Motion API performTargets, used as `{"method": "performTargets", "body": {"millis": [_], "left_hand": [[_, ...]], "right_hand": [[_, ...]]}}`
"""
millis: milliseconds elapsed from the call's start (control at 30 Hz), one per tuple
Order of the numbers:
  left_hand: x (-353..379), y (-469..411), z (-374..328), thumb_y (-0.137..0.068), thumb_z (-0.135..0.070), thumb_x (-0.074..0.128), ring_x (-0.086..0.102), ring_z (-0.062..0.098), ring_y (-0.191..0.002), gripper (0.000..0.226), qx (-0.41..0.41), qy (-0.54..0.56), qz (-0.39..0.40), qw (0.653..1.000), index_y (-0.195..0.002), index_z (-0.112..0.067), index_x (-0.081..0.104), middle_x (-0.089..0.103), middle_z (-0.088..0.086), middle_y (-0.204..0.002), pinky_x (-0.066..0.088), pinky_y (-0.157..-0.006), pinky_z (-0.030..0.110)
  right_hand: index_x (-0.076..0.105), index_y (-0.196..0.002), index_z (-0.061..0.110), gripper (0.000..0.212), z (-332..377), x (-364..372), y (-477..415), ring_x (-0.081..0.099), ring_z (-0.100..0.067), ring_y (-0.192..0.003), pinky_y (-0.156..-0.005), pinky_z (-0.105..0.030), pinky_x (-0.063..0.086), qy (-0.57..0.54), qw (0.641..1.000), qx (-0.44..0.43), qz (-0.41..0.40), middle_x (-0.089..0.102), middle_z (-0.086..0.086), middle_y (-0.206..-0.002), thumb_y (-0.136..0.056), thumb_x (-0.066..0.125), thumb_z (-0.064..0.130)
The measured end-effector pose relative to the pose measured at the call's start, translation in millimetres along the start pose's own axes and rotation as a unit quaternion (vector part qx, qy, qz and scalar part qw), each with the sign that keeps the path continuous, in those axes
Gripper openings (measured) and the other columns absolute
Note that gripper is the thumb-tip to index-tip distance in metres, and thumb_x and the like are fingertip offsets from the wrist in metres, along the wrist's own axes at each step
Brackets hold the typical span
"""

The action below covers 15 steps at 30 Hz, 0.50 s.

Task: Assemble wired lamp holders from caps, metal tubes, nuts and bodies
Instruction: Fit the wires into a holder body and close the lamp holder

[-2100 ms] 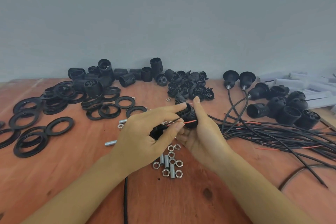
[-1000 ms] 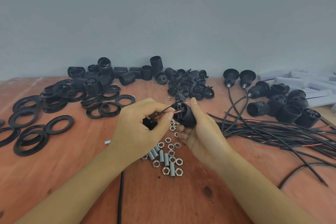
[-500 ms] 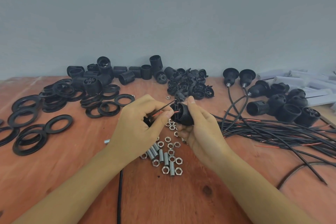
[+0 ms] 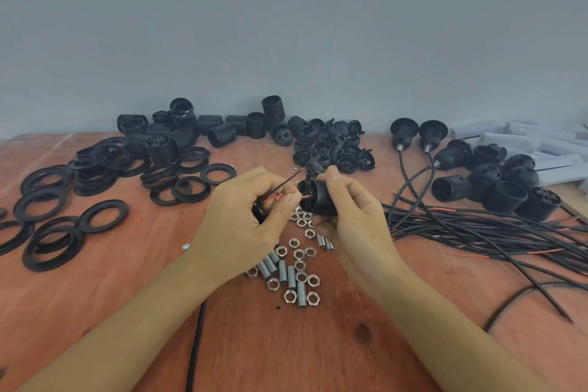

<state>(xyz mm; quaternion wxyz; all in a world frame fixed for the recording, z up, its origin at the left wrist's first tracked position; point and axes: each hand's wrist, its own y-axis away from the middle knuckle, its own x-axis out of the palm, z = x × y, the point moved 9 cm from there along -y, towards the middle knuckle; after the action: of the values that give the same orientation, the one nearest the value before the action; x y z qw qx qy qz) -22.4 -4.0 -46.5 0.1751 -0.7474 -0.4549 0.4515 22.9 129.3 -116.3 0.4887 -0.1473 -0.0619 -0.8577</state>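
Plain grey wall behind, reddish wooden table under everything. Black cable bundle off to my right, flat rings left. My right hand grips the lamp holder body just above the loose nuts; my left hand pinches the red wire at its end.

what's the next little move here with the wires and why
Probably ease the red wire a little further into the end of the black body. The left hand pinches both wires, the red tip already meets that end, the black wire points up past it, and the right hand grips the body.
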Motion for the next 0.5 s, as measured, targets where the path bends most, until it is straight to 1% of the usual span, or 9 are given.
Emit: {"method": "performTargets", "body": {"millis": [67,133,200,267,333,500], "left_hand": [[-0.1,0.2,1.4,-0.087,-0.02,0.064,0.048,0.011,-0.06,0.009,-0.007,0.007,0.0,1.0,-0.079,-0.021,0.066,0.043,-0.016,-0.061,0.039,-0.059,0.02],[0.0,0.1,2.6,-0.088,-0.021,0.064,0.049,0.01,-0.059,0.009,-0.013,0.011,0.0,1.0,-0.079,-0.022,0.066,0.044,-0.017,-0.06,0.039,-0.059,0.018],[-0.1,0.1,3.1,-0.087,-0.021,0.064,0.049,0.011,-0.059,0.009,-0.016,0.013,-0.001,1.0,-0.079,-0.021,0.066,0.044,-0.017,-0.059,0.039,-0.059,0.017],[-0.5,0.1,2.3,-0.087,-0.02,0.064,0.049,0.011,-0.059,0.009,-0.015,0.012,-0.004,1.0,-0.079,-0.02,0.067,0.043,-0.017,-0.059,0.039,-0.059,0.016],[-1.1,0.1,1.3,-0.087,-0.02,0.064,0.049,0.011,-0.059,0.008,-0.013,0.01,-0.009,1.0,-0.079,-0.019,0.066,0.043,-0.017,-0.059,0.038,-0.059,0.014],[-3.1,0.0,2.8,-0.087,-0.02,0.063,0.049,0.01,-0.058,0.011,-0.016,0.005,-0.02,1.0,-0.08,-0.014,0.07,0.042,-0.018,-0.059,0.036,-0.059,0.011]], "right_hand": [[0.063,-0.095,0.007,0.037,0.7,0.9,0.5,0.053,-0.008,-0.055,-0.054,-0.021,0.047,0.0,1.0,0.0,0.003,0.065,0.005,-0.068,-0.087,0.058,0.043],[0.065,-0.098,0.008,0.041,1.1,1.2,1.0,0.056,-0.008,-0.057,-0.057,-0.022,0.049,-0.003,1.0,-0.002,0.004,0.066,0.004,-0.071,-0.082,0.059,0.045],[0.066,-0.099,0.011,0.035,1.0,1.5,1.5,0.061,-0.008,-0.061,-0.057,-0.02,0.051,-0.009,1.0,-0.003,0.007,0.069,0.004,-0.074,-0.085,0.059,0.043],[0.067,-0.101,0.014,0.026,-0.1,2.3,1.6,0.065,-0.012,-0.069,-0.057,-0.019,0.051,-0.019,1.0,0.001,0.013,0.071,0.004,-0.077,-0.092,0.057,0.036],[0.069,-0.101,0.017,0.02,-1.5,2.5,1.8,0.065,-0.016,-0.073,-0.057,-0.02,0.051,-0.024,1.0,0.009,0.014,0.071,0.004,-0.078,-0.096,0.055,0.03],[0.072,-0.1,0.022,0.02,-0.4,1.5,2.2,0.065,-0.012,-0.072,-0.055,-0.019,0.05,-0.014,1.0,0.007,0.008,0.071,0.007,-0.077,-0.1,0.052,0.025]]}}
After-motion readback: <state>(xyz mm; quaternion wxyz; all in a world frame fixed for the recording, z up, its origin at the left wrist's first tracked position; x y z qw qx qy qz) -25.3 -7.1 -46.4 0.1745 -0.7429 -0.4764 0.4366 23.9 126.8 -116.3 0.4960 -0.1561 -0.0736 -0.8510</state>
